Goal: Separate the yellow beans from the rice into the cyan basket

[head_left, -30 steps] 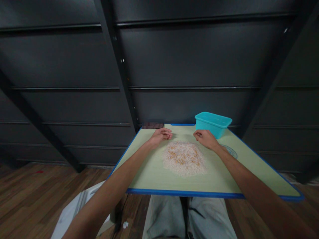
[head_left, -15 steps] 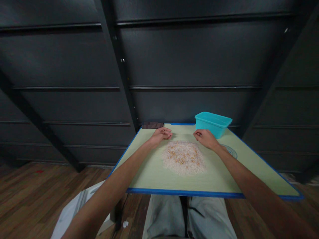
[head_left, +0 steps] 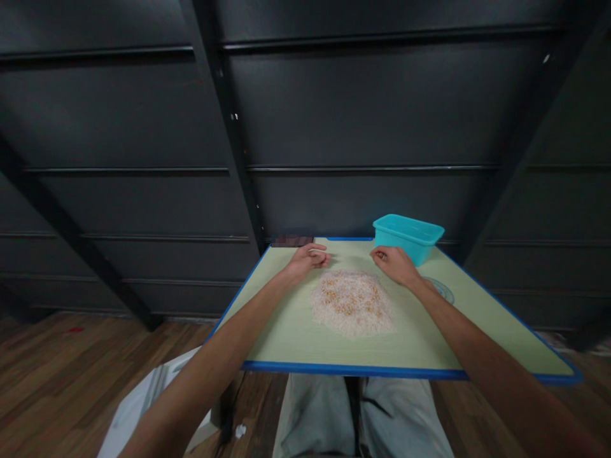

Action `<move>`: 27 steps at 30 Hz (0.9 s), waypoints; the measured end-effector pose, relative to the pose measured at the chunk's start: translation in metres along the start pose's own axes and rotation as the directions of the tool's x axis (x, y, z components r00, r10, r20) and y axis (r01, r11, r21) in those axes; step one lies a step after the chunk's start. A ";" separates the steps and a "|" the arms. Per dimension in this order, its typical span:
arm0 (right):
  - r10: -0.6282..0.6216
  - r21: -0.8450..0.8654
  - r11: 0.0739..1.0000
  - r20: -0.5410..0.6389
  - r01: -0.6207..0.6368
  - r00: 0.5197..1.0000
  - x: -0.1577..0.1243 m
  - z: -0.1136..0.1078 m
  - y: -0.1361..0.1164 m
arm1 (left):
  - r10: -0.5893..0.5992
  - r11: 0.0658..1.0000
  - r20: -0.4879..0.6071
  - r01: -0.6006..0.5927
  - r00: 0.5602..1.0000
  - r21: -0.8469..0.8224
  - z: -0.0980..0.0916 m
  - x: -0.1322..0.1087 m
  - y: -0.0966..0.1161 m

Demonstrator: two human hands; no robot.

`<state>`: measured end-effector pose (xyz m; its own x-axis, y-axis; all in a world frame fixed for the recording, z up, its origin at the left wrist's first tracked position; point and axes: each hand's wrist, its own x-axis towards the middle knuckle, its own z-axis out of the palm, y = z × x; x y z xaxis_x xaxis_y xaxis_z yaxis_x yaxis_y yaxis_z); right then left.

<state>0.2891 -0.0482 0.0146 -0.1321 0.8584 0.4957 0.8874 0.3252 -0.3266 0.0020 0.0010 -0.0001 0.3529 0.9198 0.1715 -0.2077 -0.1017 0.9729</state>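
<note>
A flat heap of white rice mixed with yellow-brown kernels lies on a pale green table with a blue edge. My left hand rests on the table at the heap's far left, fingers curled in. My right hand rests at the heap's far right, fingers curled too, close to a teal plastic tub. What, if anything, either hand holds is too small to see.
A small dark object lies at the table's far left corner. A round printed mark shows on the table by my right wrist. A dark panelled wall stands behind. Wooden floor and a white object lie below left; my grey-trousered knees are under the table.
</note>
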 end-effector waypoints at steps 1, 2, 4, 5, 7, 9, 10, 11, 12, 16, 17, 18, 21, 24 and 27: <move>-0.002 -0.005 1.000 -0.020 0.002 1.000 0.000 -0.001 -0.001 | 0.000 1.000 -0.003 0.000 1.000 0.004 0.001 -0.001 0.001; -0.004 -0.013 1.000 -0.046 0.003 0.999 0.001 -0.003 -0.003 | 0.001 1.000 -0.007 -0.001 1.000 0.009 0.001 -0.002 0.002; -0.006 -0.032 0.999 -0.109 0.003 0.994 0.002 -0.008 -0.007 | 0.006 1.000 -0.015 -0.005 1.000 0.014 0.002 -0.003 0.004; -0.006 -0.043 0.999 -0.147 0.000 0.989 0.002 -0.011 -0.010 | 0.009 1.000 -0.018 -0.009 1.000 0.013 0.003 -0.003 0.004; -0.003 -0.065 0.998 -0.224 -0.012 0.975 0.004 -0.019 -0.014 | 0.013 1.000 -0.019 -0.013 1.000 0.008 0.003 -0.003 0.004; 0.003 -0.100 0.994 -0.322 -0.037 0.947 0.004 -0.027 -0.016 | 0.016 1.000 -0.017 -0.016 1.000 0.006 0.002 -0.003 0.003; 0.006 -0.130 0.990 -0.384 -0.061 0.923 0.004 -0.030 -0.015 | 0.018 1.000 -0.015 -0.018 1.000 0.006 0.001 -0.002 0.002; 0.013 -0.162 0.982 -0.447 -0.095 0.894 0.004 -0.033 -0.014 | 0.022 1.000 -0.014 -0.021 1.000 0.006 0.000 -0.001 0.000; 0.026 -0.192 0.971 -0.507 -0.142 0.862 0.004 -0.035 -0.012 | 0.026 1.000 -0.012 -0.026 1.000 0.006 -0.002 0.000 -0.001; 0.166 -0.208 0.911 -0.607 -0.357 0.777 0.002 -0.035 0.005 | 0.031 0.999 -0.004 -0.031 1.000 0.015 -0.006 0.004 -0.006; 0.213 -0.184 0.901 -0.602 -0.393 0.770 0.002 -0.033 0.010 | 0.028 0.999 -0.005 -0.028 1.000 0.019 -0.007 0.005 -0.007; 0.266 -0.141 0.895 -0.592 -0.423 0.761 0.002 -0.031 0.015 | 0.023 1.000 -0.005 -0.023 1.000 0.022 -0.007 0.005 -0.007; 0.480 0.106 0.850 -0.561 -0.516 0.674 0.004 -0.025 0.027 | 0.008 0.999 -0.014 -0.007 1.000 0.032 -0.006 0.005 -0.005; 0.555 0.209 0.811 -0.571 -0.547 0.605 0.006 -0.023 0.037 | -0.001 0.999 -0.029 0.002 1.000 0.038 -0.005 0.004 -0.003; 0.535 0.197 0.823 -0.584 -0.533 0.610 0.007 -0.023 0.050 | -0.008 0.999 -0.033 0.009 0.999 0.038 -0.006 0.004 -0.003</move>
<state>0.3427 -0.0353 0.0206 0.6523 0.4660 0.5977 0.7135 -0.1115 -0.6918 -0.0011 0.0077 -0.0036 0.3240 0.9326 0.1586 -0.1699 -0.1076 0.9796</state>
